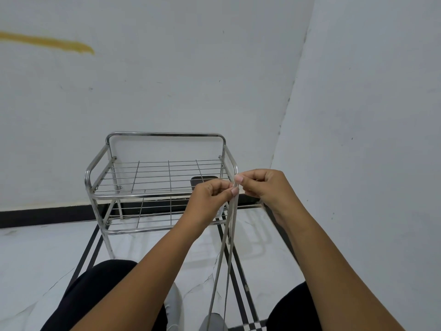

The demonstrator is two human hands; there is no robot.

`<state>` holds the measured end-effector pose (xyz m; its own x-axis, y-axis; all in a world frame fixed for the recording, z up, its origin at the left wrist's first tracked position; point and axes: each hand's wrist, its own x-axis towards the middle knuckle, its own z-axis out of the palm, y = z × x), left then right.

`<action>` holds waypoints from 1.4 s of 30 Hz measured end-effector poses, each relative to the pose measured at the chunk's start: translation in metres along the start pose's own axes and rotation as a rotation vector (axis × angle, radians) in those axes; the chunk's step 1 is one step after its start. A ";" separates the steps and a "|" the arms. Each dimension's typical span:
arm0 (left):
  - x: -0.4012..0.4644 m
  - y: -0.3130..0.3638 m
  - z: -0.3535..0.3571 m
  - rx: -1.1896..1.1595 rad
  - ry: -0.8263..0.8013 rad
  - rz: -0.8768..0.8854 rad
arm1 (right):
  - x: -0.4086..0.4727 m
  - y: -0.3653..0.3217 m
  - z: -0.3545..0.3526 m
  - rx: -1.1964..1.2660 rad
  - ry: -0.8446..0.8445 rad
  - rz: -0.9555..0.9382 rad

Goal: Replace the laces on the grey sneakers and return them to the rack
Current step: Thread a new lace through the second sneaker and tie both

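Grey sneakers [213,322], partly visible at the lower edge between the knees, trail two lace [226,247] strands upward. Judged step: evening the lace ends; matching both tips under equal tension should centre the lace. Left hand [210,199] and right hand [265,187], fingers curled, pinch the lace tips together before the steel rack [164,134].

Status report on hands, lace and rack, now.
Left hand and right hand pinch lace ends together. Strands hang to sneaker. Rack ahead, unobstructed.
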<state>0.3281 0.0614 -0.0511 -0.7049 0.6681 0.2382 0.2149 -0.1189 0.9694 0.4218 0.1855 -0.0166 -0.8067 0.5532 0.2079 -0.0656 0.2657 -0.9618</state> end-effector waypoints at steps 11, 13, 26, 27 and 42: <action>-0.001 0.002 -0.002 -0.009 0.021 -0.043 | 0.000 0.002 0.003 -0.071 0.036 -0.043; -0.001 0.002 -0.002 -0.014 0.020 -0.046 | 0.000 0.001 0.004 -0.064 0.046 -0.040; 0.001 -0.001 -0.005 -0.013 0.006 -0.010 | -0.001 -0.001 0.005 -0.031 0.013 -0.026; 0.002 -0.001 -0.006 -0.002 0.005 -0.003 | 0.000 -0.001 0.005 -0.043 0.018 -0.025; -0.109 -0.203 0.008 0.844 0.051 -0.560 | -0.110 0.239 0.086 -0.651 0.029 0.762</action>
<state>0.3670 0.0187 -0.2740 -0.8747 0.4341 -0.2157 0.2383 0.7725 0.5886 0.4445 0.1206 -0.2842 -0.4845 0.7726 -0.4103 0.8039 0.2084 -0.5571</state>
